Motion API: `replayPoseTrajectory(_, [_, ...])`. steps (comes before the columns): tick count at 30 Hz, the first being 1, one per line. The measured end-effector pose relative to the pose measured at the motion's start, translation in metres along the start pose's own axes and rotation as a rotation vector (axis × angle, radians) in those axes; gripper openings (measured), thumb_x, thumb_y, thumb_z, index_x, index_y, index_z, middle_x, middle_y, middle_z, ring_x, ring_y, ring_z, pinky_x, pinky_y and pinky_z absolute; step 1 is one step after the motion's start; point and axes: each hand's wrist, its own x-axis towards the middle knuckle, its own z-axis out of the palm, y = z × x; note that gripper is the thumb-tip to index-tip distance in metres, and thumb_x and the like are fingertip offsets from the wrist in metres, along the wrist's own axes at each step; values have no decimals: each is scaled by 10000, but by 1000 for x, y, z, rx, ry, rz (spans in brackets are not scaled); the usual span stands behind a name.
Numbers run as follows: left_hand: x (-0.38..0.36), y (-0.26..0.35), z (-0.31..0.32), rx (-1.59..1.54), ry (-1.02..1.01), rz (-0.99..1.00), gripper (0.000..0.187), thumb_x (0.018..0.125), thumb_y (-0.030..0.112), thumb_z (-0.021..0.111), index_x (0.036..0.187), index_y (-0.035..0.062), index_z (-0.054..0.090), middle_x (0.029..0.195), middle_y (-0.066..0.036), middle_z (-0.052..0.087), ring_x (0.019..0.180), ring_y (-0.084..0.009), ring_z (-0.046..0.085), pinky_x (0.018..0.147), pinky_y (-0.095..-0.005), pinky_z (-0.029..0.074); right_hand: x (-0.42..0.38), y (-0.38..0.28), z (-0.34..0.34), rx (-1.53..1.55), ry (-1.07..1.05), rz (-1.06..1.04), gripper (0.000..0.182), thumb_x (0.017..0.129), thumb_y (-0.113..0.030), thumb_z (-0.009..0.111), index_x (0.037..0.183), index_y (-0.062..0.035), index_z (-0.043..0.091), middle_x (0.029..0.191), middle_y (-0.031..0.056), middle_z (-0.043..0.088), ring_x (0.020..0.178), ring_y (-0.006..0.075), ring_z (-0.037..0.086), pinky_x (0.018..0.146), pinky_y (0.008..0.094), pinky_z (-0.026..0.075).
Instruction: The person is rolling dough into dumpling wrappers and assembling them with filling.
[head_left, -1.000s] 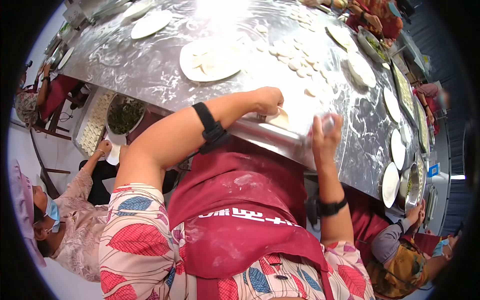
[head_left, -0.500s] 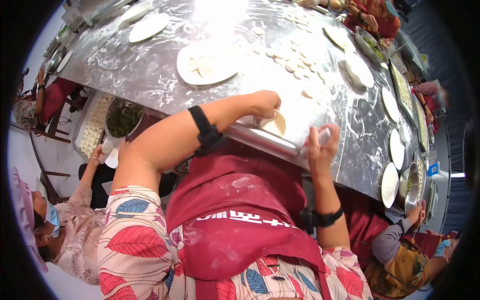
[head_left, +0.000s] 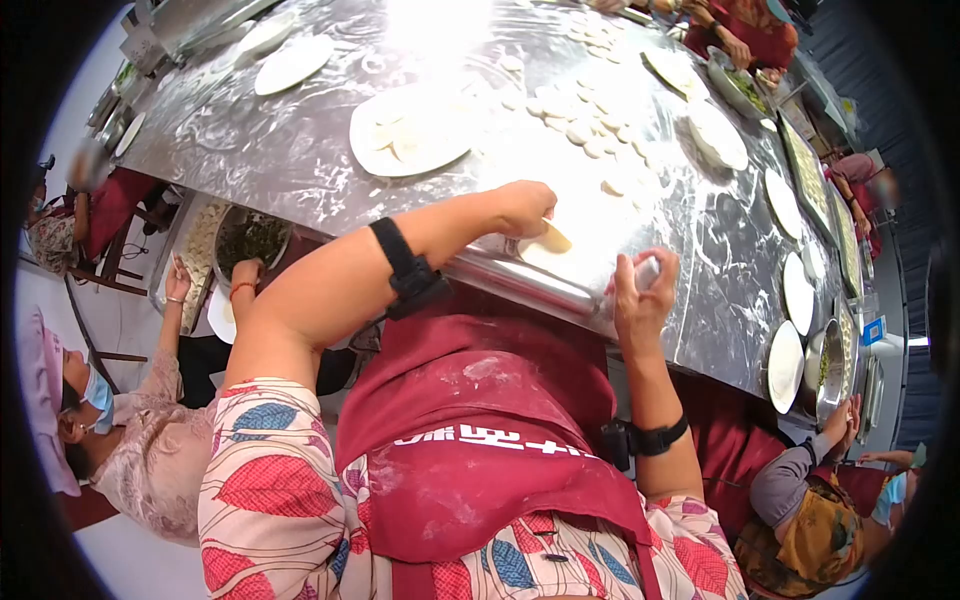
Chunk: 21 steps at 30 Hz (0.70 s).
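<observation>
My left hand [head_left: 525, 208] pinches the far edge of a thin round dough wrapper [head_left: 545, 243], which lies near the front edge of the floured steel table [head_left: 300, 180]. To its right, my right hand [head_left: 645, 295] is closed around a pale rolling pin [head_left: 648, 272], mostly hidden by the fingers. Ahead of my left hand stands a white plate [head_left: 365, 145] with several wrappers [head_left: 400, 140] on it. Small flattened dough pieces [head_left: 580, 130] are scattered over the flour beyond my hands.
More white plates [head_left: 293, 66] stand around the table, several along its right side. Left of me, a seated co-worker [head_left: 160, 420] has hands by a bowl of green filling [head_left: 250, 240] and a tray of dumplings [head_left: 195, 250]. Another person [head_left: 800, 510] works at the right.
The wrapper's near side has turned, its right edge now looking folded or lifted under my left hand. My right hand has barely moved. The co-worker at left has reached toward the filling bowl.
</observation>
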Motion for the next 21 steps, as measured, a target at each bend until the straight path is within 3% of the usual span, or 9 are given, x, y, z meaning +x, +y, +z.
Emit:
replayPoseTrajectory(4, [-5,-9,-1,-54,-52,30,182,728,105,583,879,8,616,814,-181,631,786,-300,595,697,-355,458,29,17,13,-40,4,15,185,823,-61,593,914,-49,433,598,106,515,476,204,552,452,348,434])
replayPoseTrajectory(5, [-1,-10,2,-34,-6,20,182,735,118,590,876,6,616,814,-184,630,786,-301,595,697,-358,457,45,27,20,-126,16,-49,202,814,-81,612,908,-49,436,603,142,520,497,275,547,484,387,424])
replayPoseTrajectory(7, [9,-8,8,3,86,8,188,747,144,602,869,1,616,812,-189,629,787,-305,594,699,-364,455,66,28,35,-109,33,-42,225,807,-99,624,918,-54,434,604,166,521,528,326,552,508,401,429])
replayPoseTrajectory(10, [12,1,10,-50,39,54,213,750,173,622,866,-6,618,811,-194,628,780,-307,597,699,-372,454,56,26,27,-187,37,-54,221,810,-89,619,925,-55,434,612,152,527,534,306,568,507,393,433])
replayPoseTrajectory(13, [3,10,0,58,-57,37,196,746,148,611,865,-8,621,818,-199,628,785,-312,600,699,-374,455,11,4,5,-17,8,102,218,813,-79,616,931,-54,434,623,142,533,542,293,578,509,391,436])
replayPoseTrajectory(16, [-3,-7,4,-62,-27,6,194,751,133,589,886,-3,620,820,-203,627,782,-311,602,694,-375,457,-4,-2,1,35,25,105,223,812,-76,620,935,-50,435,617,124,534,552,279,587,509,381,441])
replayPoseTrajectory(19, [-5,-7,4,-59,17,19,208,761,149,578,898,-1,620,826,-202,630,787,-309,605,702,-373,461,37,25,19,-134,69,-74,236,807,-77,625,942,-44,435,646,148,539,540,297,576,509,383,440])
replayPoseTrajectory(21, [-4,-3,6,-79,25,-31,225,767,172,576,907,2,622,834,-199,632,796,-307,606,712,-371,463,64,28,35,-142,36,4,240,804,-75,624,951,-40,438,706,181,546,560,324,566,526,386,440])
